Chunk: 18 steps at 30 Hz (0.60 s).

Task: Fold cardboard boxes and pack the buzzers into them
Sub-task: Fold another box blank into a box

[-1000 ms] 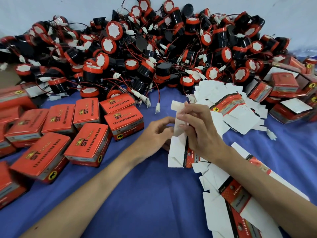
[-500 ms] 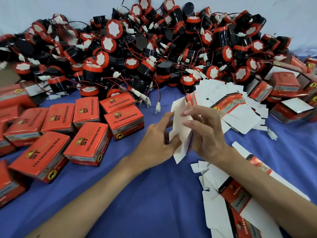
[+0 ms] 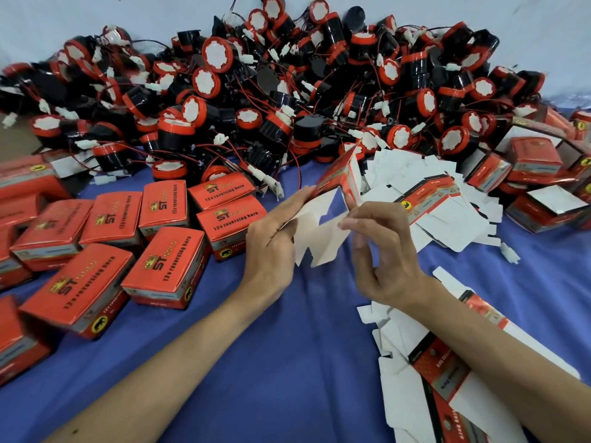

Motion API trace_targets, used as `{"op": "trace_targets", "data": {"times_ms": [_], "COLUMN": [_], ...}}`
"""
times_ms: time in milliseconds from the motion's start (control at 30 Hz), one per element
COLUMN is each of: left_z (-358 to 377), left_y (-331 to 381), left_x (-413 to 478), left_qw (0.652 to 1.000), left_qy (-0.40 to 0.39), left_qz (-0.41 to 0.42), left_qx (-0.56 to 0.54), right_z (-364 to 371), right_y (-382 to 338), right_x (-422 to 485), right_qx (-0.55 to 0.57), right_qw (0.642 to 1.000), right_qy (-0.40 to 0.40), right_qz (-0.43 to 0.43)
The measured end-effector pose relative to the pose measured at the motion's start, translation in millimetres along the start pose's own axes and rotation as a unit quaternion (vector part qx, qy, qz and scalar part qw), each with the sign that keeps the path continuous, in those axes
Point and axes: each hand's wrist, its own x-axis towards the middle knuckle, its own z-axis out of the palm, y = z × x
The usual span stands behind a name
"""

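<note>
While both hands hold it up over the blue cloth, the half-opened cardboard box hangs between them, just in front of the heap of buzzers. Its white inside faces the camera and its red printed panel tilts away at the top. The left hand grips the box's left edge, fingers curled round it with the thumb on top. The right hand has its fingers curled too, and the forefinger and thumb seem to pinch the tip of the right flap.

The box looks like thin card: very light, stiff across each panel, and ready to bend only along its printed creases. The glossy red outside may slide under the fingers, and the loose flaps would likely buckle or tear if pulled by their tips. A hold on opposite panel edges, close to the creases, should let it square up cleanly.

Finished boxes lie to the left, and flat boxes are piled to the right.
</note>
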Motion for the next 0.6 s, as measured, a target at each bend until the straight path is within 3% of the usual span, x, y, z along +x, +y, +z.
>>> {"op": "trace_targets", "data": {"times_ms": [167,467,600], "left_z": [-1,-2,-2], "left_y": [-4,-7,-4], "left_x": [3,9,8], "left_qw": [0.999,0.995,0.997], "left_qy": [-0.003,-0.044,-0.041], "left_qz": [0.031,0.02,0.007], "left_qx": [0.038,0.086,0.063], "right_z": [-5,-2,-9], "right_y": [-4,-4,-1], "right_x": [-1,6,10], "right_qx": [0.041,-0.006,0.081], "right_qw": [0.993,0.951,0.914], "right_qy": [-0.034,-0.03,-0.061], "right_qz": [0.109,0.308,0.393]}}
